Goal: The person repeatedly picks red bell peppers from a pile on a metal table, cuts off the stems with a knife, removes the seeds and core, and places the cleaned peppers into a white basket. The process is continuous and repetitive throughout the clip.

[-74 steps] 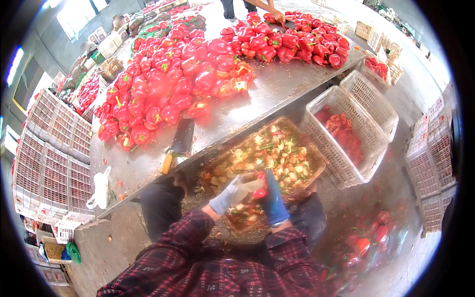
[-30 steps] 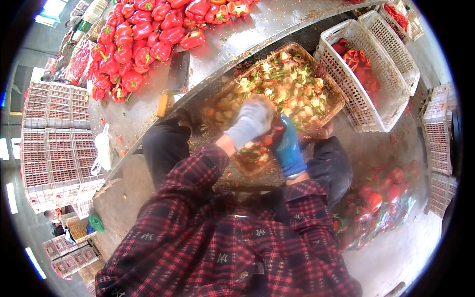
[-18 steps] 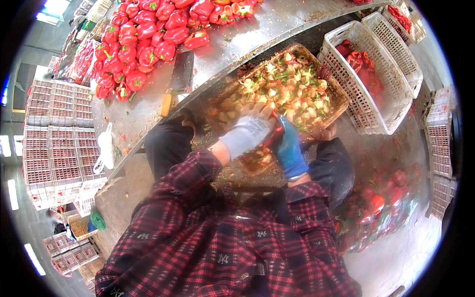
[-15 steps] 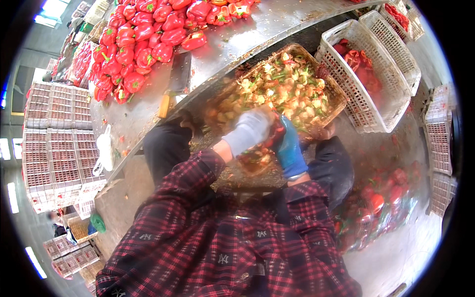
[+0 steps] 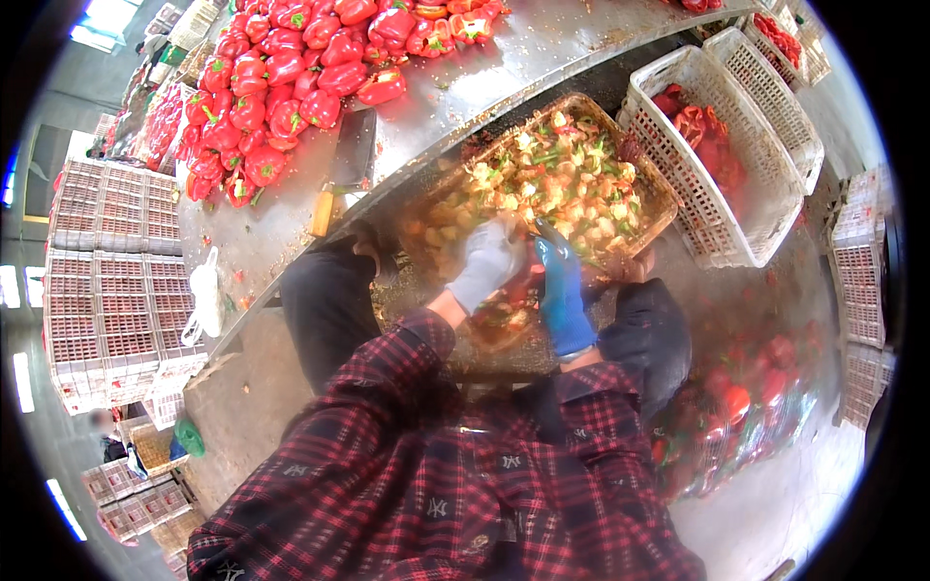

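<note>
My left hand [image 5: 489, 257], in a pale grey glove, and my right hand [image 5: 560, 286], in a blue glove, meet with curled fingers over a worn tray [image 5: 657, 228] heaped with pale pepper cores and green stems [image 5: 542, 169]. A blurred red pepper [image 5: 526, 279] appears between my hands, gripped by both and partly hidden. Above them, on the metal table [image 5: 431, 102], lie a pile of red peppers [image 5: 281, 68] and a broad-bladed knife with a yellow handle [image 5: 323, 208].
White plastic baskets [image 5: 727, 237], one holding red pepper pieces, stand right of the tray. Bagged peppers [image 5: 736, 397] lie lower right. Crate stacks [image 5: 116, 310] [image 5: 857, 300] line both sides. A white bundle [image 5: 203, 295] rests at the table's left. A person [image 5: 111, 436] is far left.
Since the first frame the view has tipped down, shifting the table upward. My hands stayed together over the tray; most recently their grip shifted slightly and the red pepper became less visible.
</note>
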Available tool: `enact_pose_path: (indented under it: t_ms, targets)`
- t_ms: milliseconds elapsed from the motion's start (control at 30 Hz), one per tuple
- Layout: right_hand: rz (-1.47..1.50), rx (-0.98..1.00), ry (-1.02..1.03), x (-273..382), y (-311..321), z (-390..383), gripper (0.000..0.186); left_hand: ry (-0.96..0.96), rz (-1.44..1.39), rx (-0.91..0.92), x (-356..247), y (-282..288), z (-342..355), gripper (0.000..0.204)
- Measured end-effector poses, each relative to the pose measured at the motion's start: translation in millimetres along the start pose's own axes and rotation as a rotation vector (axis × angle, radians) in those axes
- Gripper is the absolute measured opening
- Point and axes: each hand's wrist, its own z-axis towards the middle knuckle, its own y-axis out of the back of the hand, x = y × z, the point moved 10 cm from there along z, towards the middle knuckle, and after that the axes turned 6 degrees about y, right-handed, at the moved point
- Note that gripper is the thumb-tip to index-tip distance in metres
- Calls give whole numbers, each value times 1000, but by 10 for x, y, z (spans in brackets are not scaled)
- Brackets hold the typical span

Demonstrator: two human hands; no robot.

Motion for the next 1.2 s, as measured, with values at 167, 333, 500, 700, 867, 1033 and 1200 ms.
enact_pose_path:
  t_ms: [167,333,500,700,867,1033,1200]
  targets:
    - [17,-19,63,87,84,45,47,294,-1302,200,498,-692,-185,29]
    - [426,-91,-229,-141,11,-44,42,53,-1212,-152,238,89,22,23]
    - [-806,187,571,696,-412,-108,38,-442,-343,-127,-78,-14,-119,30]
    - [7,45,-170,99,-164,-52,45,-469,311,262,-416,134,-289,46]
    - [388,-41,-287,-223,77,30,54,-189,752,210,-595,587,-53,40]
    - [59,-41,4,101,36,223,53,-257,177,-244,-797,1129,-31,31]
    - [810,-174,-443,-58,-317,-39,40,-141,-435,106,104,106,135,29]
